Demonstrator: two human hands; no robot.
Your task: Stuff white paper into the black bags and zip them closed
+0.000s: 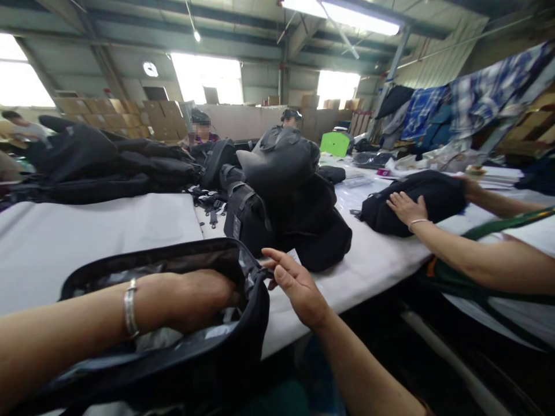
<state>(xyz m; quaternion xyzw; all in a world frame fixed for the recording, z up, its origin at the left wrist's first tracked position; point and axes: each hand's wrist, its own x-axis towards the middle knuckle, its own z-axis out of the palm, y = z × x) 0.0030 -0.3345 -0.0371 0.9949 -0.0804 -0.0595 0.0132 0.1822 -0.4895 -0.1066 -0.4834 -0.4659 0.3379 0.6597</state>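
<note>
Around the left hand (206, 294), its grip hidden, the open bag (254, 326) lies lengthwise leftward from the right hand (299, 289), which pinches its nearest rim (258, 275).

Long white-topped desk (381, 260), bright rectangular windows (203, 74), grey panelled wall (260, 78), stacked brown cardboard boxes (162, 118), glowing white ceiling light (359, 18)

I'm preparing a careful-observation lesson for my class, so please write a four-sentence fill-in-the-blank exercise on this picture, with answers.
The hand inside the open black bag is the person's ______ one.
A silver bracelet circles that arm's ______.
The co-worker's hand lies on another black ______.
The upright panel is bright ______.

Missing words: left; wrist; bag; green.
</note>
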